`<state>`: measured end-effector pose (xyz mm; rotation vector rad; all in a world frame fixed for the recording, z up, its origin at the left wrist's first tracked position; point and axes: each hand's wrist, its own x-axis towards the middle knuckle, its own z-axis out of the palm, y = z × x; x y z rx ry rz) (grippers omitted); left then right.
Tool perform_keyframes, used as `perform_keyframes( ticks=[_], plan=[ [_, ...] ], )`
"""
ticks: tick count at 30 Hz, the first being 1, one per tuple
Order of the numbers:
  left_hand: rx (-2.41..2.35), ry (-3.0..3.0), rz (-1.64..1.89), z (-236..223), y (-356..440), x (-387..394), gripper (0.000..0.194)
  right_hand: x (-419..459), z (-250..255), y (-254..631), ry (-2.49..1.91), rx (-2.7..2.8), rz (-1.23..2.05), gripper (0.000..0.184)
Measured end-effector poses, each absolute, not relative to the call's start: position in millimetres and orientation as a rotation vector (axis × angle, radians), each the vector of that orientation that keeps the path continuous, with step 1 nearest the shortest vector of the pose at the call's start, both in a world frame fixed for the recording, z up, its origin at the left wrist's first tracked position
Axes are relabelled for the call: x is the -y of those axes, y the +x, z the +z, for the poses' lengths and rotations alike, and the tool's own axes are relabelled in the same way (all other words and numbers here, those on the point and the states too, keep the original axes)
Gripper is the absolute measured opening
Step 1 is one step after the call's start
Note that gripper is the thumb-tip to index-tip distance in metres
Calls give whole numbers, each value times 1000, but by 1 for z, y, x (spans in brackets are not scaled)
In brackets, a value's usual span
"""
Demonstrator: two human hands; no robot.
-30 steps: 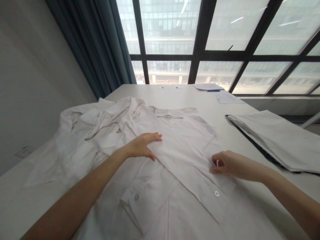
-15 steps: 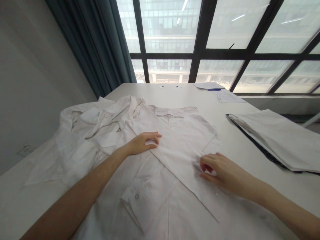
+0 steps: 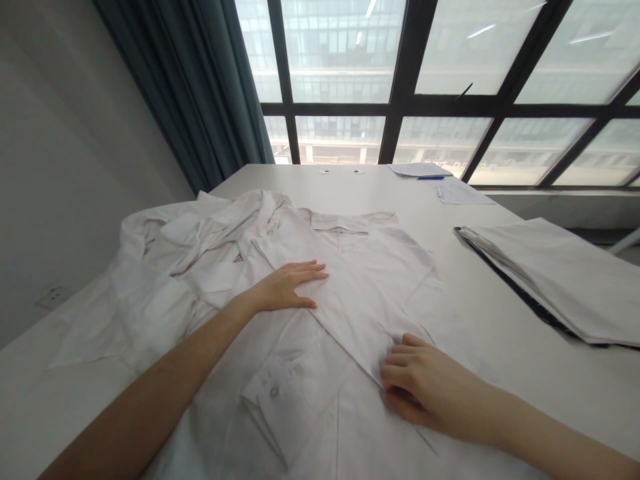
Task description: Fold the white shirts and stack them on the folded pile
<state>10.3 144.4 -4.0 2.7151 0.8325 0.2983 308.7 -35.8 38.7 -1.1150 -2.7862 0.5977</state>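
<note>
2 bare hands touch the wrinkled white cloth garment: left hand grip open, fingers spread; right hand grip curled, contents unclear.

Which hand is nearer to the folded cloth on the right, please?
The right hand is nearer, at the garment, left of the folded cloth; the left hand lies farther left, on the garment.

Office-like room: white table, papers, blue pen, gridded windows.

Blue curtain, black-framed windows, white table
</note>
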Motion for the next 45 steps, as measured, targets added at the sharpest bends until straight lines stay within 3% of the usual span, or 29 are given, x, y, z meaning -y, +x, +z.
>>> perform_keyframes(
  ticks=[4,8,16,45],
  plan=[
    [-862,2766,219,-1,12,-141,72,28,38,313,-1099,2710,549,27],
    [-879,2825,158,2,13,-137,62,18,26,317,-1061,2525,336,19],
    [-896,2855,130,3,15,-135,56,16,5,316,-1076,2685,253,41],
    [-949,2823,128,5,18,-132,52,18,11,313,-1111,2668,251,39]
  ],
)
